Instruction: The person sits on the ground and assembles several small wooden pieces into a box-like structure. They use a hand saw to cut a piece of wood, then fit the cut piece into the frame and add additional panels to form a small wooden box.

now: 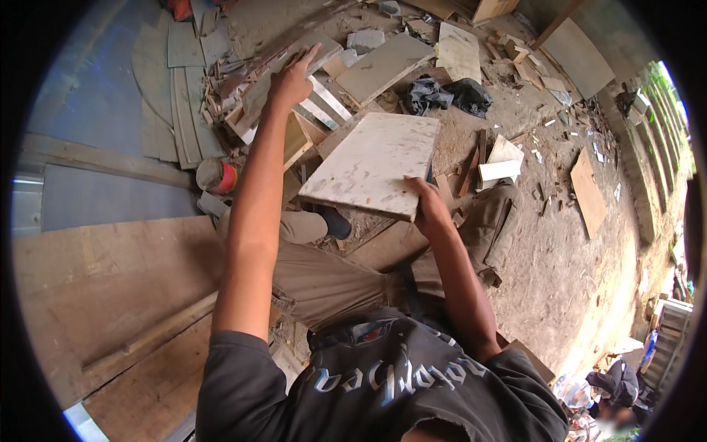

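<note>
My right hand [431, 208] grips the near right corner of a thick, whitish board [375, 158], its face scuffed and stained with dirt. The board is held tilted above my lap, thumb on its upper face. Stretched far forward, my left hand [292, 79] has its fingers extended over a grey wooden panel [317, 50]; whether it touches the panel I cannot tell. Below that hand stand a white-edged piece [328, 103] and an open wooden box-like frame [297, 140]. Another greyish board [387, 66] lies just beyond.
Black plastic bags [449, 96] lie past the held board. A red-banded can [216, 176] stands left of my left arm. Wood scraps [526, 66] litter the dirt floor, with a brown plywood piece [589, 193] at right. Large panels [118, 272] lie at my left.
</note>
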`<action>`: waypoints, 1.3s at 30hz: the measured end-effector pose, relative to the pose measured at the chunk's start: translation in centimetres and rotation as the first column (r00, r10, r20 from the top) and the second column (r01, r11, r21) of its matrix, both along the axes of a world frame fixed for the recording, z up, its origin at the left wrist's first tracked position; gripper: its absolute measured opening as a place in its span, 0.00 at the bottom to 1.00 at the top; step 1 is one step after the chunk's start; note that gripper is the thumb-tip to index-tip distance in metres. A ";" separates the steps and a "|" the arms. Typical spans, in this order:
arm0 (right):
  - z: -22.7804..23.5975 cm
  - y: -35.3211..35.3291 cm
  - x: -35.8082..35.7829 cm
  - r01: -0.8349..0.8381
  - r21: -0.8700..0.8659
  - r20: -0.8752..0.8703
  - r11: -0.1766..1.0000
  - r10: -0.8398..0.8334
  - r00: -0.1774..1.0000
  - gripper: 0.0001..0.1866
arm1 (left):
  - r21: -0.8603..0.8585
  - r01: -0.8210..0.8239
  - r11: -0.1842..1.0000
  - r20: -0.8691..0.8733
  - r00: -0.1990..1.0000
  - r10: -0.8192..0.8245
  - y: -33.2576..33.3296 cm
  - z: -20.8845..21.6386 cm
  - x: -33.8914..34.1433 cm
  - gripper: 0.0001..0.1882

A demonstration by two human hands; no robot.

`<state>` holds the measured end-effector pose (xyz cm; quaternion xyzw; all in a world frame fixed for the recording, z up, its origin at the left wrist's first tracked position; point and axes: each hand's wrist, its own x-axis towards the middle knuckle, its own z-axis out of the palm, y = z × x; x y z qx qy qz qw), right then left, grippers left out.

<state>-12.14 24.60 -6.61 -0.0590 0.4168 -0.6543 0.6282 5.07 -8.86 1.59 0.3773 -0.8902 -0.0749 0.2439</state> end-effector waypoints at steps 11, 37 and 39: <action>9.5 0.8 3.0 0.294 -0.010 0.259 0.956 -0.281 0.924 0.18 | -0.017 0.016 1.000 -0.091 0.996 -0.017 2.8 0.5 4.3 0.44; 12.8 -5.4 12.9 0.104 0.017 0.797 0.994 -0.076 0.599 0.22 | 0.469 0.044 0.882 -0.424 0.888 0.180 4.8 0.4 10.4 0.31; 12.3 -6.2 13.0 0.070 0.021 0.797 0.997 -0.059 0.602 0.21 | 0.405 0.048 0.913 -0.392 0.911 0.126 5.0 -0.1 11.2 0.31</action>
